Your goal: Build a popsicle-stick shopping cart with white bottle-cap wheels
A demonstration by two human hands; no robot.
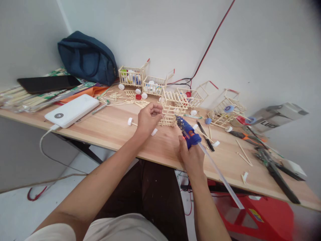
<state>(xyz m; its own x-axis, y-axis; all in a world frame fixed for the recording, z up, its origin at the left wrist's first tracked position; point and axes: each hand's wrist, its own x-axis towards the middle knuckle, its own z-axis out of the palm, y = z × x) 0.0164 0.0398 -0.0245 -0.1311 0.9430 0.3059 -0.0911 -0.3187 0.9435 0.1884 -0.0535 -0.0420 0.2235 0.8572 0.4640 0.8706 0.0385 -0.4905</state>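
Observation:
My left hand (147, 117) pinches a thin wooden stick at the left side of a small stick-built cart frame (172, 108) on the wooden table (105, 129). My right hand (192, 155) grips a blue hot glue gun (187, 131) with its nozzle pointed at the frame's lower right. A long clear glue stick (220, 175) juts out of the gun's back toward me.
Several finished stick carts with bottle-cap wheels (131, 76) stand along the wall. A white power bank (71, 110), a black phone (47, 83) and a blue bag (87, 58) lie left. Pliers and cutters (268, 160), loose sticks and caps lie right. A red box (263, 211) sits under the table.

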